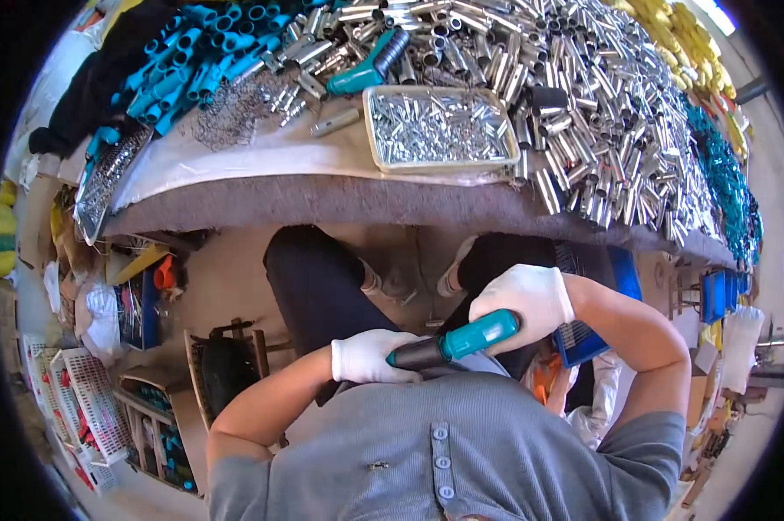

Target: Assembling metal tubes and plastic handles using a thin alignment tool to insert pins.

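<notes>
A teal and black tool handle lies slantwise across my lap, in front of my grey shirt. My left hand, in a white glove, closes round its black end. The white-gloved right hand wraps the teal end from above. Where the fingers go underneath is hidden. On the table ahead, a similar teal handle with a black ribbed grip leans against metal tubes. Just below it stands a shallow plastic tray filled with small silvery metal parts.
Shiny metal tubes heap over the table's right half. Teal plastic tubes pile at the far left, with fine springs beside them. A brown cloth covers the table's front edge. White crates stand low on the left; a blue crate is right.
</notes>
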Demonstrator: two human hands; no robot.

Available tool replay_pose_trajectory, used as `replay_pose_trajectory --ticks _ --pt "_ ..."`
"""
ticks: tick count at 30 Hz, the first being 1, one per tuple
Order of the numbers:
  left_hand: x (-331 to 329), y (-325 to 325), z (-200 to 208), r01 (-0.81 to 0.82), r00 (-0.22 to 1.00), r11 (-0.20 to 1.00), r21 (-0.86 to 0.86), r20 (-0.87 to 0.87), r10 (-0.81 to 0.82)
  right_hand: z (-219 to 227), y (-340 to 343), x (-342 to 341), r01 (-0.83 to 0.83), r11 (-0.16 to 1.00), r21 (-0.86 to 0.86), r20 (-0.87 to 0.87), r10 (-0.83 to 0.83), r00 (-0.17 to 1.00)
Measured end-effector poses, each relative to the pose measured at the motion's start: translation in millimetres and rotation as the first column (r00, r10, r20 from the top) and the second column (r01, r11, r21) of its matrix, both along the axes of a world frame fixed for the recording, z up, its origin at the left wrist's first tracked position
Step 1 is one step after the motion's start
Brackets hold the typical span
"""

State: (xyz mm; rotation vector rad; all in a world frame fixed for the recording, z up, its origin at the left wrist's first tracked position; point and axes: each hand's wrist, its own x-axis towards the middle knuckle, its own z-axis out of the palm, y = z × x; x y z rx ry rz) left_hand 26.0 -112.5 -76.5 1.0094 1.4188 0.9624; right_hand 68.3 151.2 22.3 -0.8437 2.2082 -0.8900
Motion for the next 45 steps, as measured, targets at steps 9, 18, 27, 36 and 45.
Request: replay_pose_trajectory --ticks 9,18,27,36,45 --pt "9 12 -34 0.188 0.816 0.982 0.022 0.553 -0.169 1 -14 -5 -0.363 0.872 0.328 -0.872 0.428 0.238" --pt "22 0 5 -0.219 0.334 0.962 0.164 -0.913 0.232 -29 -2 44 0.642 0.752 0.150 0.707 -0.536 0.461" --pt "-26 9 50 -0.237 0.234 0.922 0.307 -0.903 0.361 -26 -3 33 0.854 0.479 -0.205 0.858 -0.331 0.392" --pt "8 22 -27 0.211 0.835 0.977 0.041 0.512 -0.202 7 0 -2 -0.259 0.904 0.341 -0.883 0.402 0.242" --pt "11 22 9 0.056 0.984 0.998 -0.008 0.168 -0.054 2 6 24 0.037 0.987 0.159 -0.457 0.041 0.889"
